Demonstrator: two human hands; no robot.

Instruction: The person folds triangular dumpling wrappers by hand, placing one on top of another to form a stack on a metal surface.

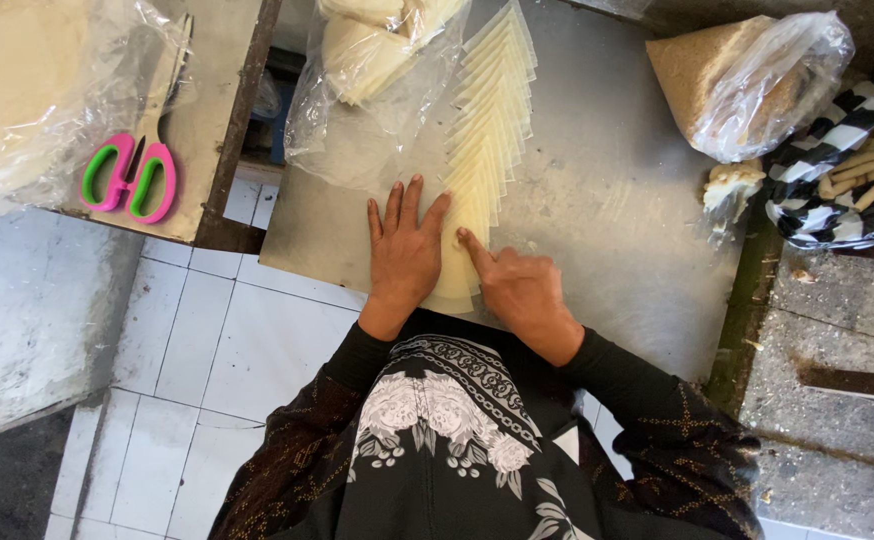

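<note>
A fanned row of thin pale yellow pastry sheets (492, 120) lies on a metal table (617, 190), running from the near edge toward the far side. My left hand (404, 250) rests flat with fingers spread on the table, its thumb side touching the nearest sheets. My right hand (517, 285) is mostly curled, and its index finger presses on the nearest sheet. Neither hand holds anything.
A clear plastic bag of pale sheets (367, 70) lies at the table's far left. A bag of brown crumbs (747, 80) and a black-and-white cloth with rolled sticks (857, 160) sit at right. Pink-green scissors (129, 180) lie on the left table.
</note>
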